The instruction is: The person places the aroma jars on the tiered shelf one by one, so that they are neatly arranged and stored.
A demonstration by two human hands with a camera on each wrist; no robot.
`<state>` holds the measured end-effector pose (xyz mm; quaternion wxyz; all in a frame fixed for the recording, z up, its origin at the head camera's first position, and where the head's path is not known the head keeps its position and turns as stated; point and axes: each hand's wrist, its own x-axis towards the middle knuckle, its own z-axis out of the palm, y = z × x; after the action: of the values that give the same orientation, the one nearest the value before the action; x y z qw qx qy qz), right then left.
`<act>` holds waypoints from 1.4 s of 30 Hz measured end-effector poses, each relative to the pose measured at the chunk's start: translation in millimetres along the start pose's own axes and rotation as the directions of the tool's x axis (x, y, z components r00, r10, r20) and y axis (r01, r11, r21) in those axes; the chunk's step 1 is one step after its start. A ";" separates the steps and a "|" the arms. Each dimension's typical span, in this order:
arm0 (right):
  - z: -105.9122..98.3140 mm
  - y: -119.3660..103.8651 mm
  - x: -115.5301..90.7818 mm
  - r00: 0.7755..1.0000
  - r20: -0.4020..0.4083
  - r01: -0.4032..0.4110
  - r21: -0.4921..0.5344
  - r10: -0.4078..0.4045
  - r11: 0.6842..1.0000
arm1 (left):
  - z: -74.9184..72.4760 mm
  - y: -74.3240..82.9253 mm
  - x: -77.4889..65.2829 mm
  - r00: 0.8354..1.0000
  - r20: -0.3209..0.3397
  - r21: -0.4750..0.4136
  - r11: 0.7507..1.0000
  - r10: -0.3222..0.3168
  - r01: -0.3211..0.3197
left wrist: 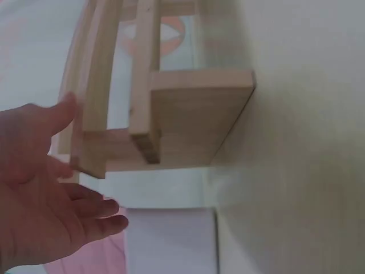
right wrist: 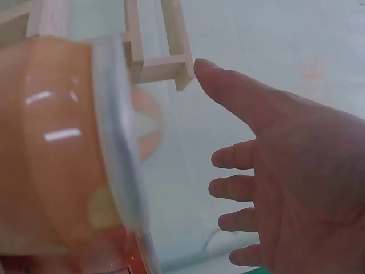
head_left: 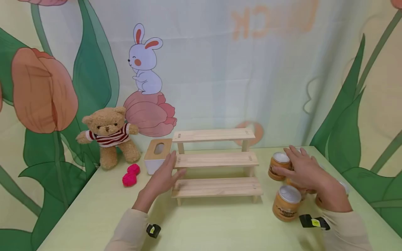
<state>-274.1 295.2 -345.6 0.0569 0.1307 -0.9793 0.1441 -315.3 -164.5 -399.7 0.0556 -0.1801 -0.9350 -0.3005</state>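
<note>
A three-tier wooden shelf (head_left: 216, 160) stands mid-table. My left hand (head_left: 163, 176) is at the left end of its middle tier, fingers extended. In the left wrist view, the thumb side of the hand (left wrist: 34, 188) lies beside a board end (left wrist: 91, 125); whether it touches, I cannot tell. Over a group of several orange cans with silver lids, such as the front can (head_left: 286, 205) and a rear can (head_left: 277, 169), hovers my right hand (head_left: 306, 170). The right wrist view has its fingers spread and relaxed, apart from the near can (right wrist: 63, 137). Some cans are partly hidden by this hand.
Left of the shelf is a white tissue box (head_left: 153, 164) with a wooden top. Two bright pink fuzzy balls (head_left: 129, 179) lie near a teddy bear (head_left: 110, 139) in a striped sweater. A printed curtain (head_left: 207, 76) hangs behind the table (head_left: 204, 226).
</note>
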 end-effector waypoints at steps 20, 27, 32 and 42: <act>-25.0 65.5 -28.9 0.999 0.052 -0.008 0.141 0.000 0.990 | 24.5 -1.6 10.3 0.980 -0.050 -0.568 0.813 -0.191 0.129; -25.9 97.5 -42.5 0.994 0.085 -0.083 0.210 0.066 0.974 | 18.4 3.2 8.9 0.982 -0.024 -0.574 0.807 -0.189 0.142; -23.0 119.9 -53.7 0.990 0.119 -0.095 0.216 0.071 0.972 | 20.2 -2.4 10.9 0.983 -0.017 -0.592 0.794 -0.185 0.139; -7.7 161.6 -70.0 0.993 0.120 -0.069 0.387 0.024 0.920 | 18.8 -1.5 10.5 0.981 -0.013 -0.613 0.777 -0.191 0.143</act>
<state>-250.4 463.7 -391.9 -0.0289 0.1240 -0.9354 0.3299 -325.5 -151.5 -413.6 0.0027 -0.0934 -0.7979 -0.5955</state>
